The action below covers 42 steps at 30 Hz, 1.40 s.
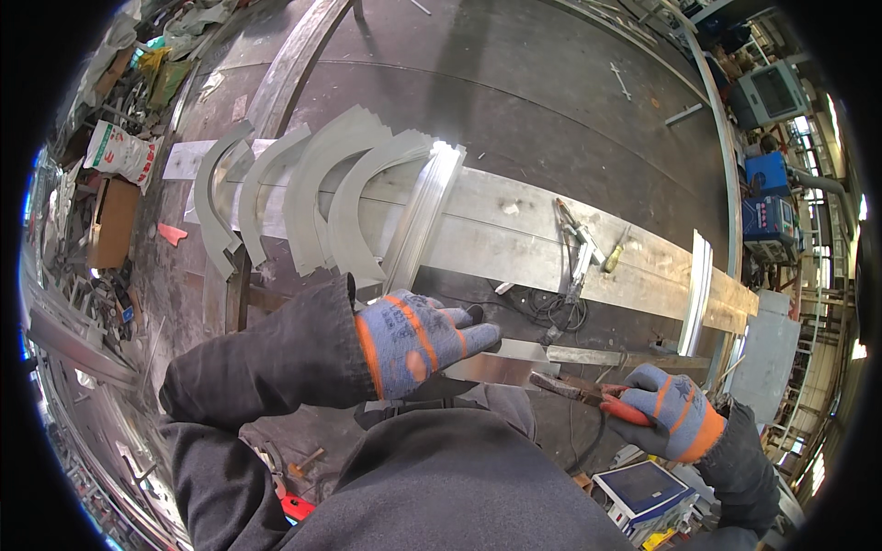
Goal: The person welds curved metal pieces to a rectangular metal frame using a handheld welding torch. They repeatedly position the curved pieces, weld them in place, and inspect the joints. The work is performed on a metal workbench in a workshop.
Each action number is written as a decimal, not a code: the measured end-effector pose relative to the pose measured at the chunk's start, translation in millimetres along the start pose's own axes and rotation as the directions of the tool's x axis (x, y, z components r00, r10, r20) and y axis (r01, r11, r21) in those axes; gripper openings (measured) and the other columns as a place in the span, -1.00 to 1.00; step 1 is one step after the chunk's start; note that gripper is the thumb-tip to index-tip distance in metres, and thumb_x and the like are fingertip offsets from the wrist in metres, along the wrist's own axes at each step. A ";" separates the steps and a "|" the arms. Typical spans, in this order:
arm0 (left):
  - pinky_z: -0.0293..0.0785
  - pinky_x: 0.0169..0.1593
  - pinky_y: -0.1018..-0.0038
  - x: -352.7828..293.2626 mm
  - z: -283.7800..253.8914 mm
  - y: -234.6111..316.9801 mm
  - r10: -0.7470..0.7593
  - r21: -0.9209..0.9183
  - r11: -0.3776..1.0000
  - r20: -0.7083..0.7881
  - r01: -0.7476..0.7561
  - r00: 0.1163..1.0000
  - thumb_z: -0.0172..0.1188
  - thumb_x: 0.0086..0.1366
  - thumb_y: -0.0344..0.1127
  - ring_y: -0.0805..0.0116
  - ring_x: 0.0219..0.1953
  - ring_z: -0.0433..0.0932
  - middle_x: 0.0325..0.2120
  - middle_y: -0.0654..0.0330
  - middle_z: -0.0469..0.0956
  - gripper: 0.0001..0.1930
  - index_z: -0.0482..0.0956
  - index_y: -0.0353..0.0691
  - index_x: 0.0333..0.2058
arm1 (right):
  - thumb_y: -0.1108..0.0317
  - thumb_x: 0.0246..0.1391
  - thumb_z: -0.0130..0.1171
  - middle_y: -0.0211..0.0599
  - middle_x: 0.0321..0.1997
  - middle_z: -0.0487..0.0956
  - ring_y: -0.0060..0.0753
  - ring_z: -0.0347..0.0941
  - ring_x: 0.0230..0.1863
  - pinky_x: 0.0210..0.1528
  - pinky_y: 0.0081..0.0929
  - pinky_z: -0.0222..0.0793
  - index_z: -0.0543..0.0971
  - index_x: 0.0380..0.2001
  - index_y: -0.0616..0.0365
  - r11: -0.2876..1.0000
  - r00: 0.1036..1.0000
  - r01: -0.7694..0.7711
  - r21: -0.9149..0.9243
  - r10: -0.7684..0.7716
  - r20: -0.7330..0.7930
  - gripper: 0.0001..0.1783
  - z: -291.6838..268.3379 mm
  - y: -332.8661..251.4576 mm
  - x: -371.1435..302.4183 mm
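Note:
My left hand [423, 344], in a grey-blue glove with orange bands, is closed at the near edge of the table over a flat shiny metal piece [501, 369]. Its fingers point right; the thumb is mostly hidden. My right hand [669, 411], gloved alike, is wrapped round the red handles of a pair of pliers [574, 387]. The dark jaws point left and meet the right end of the metal piece, though whether they clamp it I cannot tell. Beyond my left hand, several curved flat metal pieces [344, 207] lie stacked beside straight metal strips [424, 216].
A long metal plate [514, 216] bears the stacks, with a yellow-handled screwdriver [616, 254] and other tools toward its right. Dark cable [556, 312] coils near the plate's front. More strips [698, 292] lie at right. A blue machine [770, 216] stands far right; a cardboard box [113, 223] is left.

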<state>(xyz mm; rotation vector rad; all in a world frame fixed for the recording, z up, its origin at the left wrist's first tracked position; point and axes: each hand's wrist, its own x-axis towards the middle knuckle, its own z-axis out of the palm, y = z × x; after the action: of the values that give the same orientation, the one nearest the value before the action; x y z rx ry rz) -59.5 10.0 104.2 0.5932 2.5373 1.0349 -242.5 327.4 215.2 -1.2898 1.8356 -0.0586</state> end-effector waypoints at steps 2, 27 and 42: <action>0.57 -0.16 0.15 1.9 2.6 -3.5 0.019 0.014 1.000 0.000 -0.019 1.000 0.22 0.07 -0.40 -0.09 -0.22 0.59 -0.15 -0.10 0.54 -0.15 0.21 -0.35 0.40 | 0.18 0.15 0.38 -0.11 -0.13 0.54 0.00 0.58 -0.23 -0.19 -0.20 0.55 0.64 0.03 0.00 0.999 1.000 0.000 -0.046 0.000 -0.008 -0.61 1.5 0.4 -0.8; 0.58 -0.22 0.23 11.1 21.2 13.4 0.077 0.192 0.979 -0.040 -0.068 0.996 0.18 0.24 -0.31 0.05 -0.22 0.58 -0.17 -0.07 0.50 -0.34 0.30 -0.39 0.31 | 0.28 0.09 0.43 -0.05 -0.01 0.60 0.01 0.61 -0.14 -0.10 -0.23 0.56 0.67 -0.06 0.12 0.974 0.999 0.048 0.222 -0.047 -0.009 -0.65 21.0 18.8 -16.2; 0.58 -0.19 0.18 24.3 31.0 19.1 0.012 0.043 0.999 -0.045 -0.010 0.999 0.21 0.14 -0.35 -0.04 -0.19 0.59 -0.19 -0.06 0.49 -0.36 0.34 -0.35 0.23 | 0.34 0.04 0.45 -0.04 0.00 0.63 0.01 0.63 -0.08 -0.05 -0.21 0.57 0.68 -0.10 0.15 0.977 0.983 0.124 0.172 -0.097 -0.156 -0.67 30.7 36.6 -17.6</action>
<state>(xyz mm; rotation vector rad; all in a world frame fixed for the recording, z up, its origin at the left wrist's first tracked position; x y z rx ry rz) -61.6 52.3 93.4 0.6024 2.6044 1.0116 -247.8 370.9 189.1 -1.2854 1.8323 -0.3819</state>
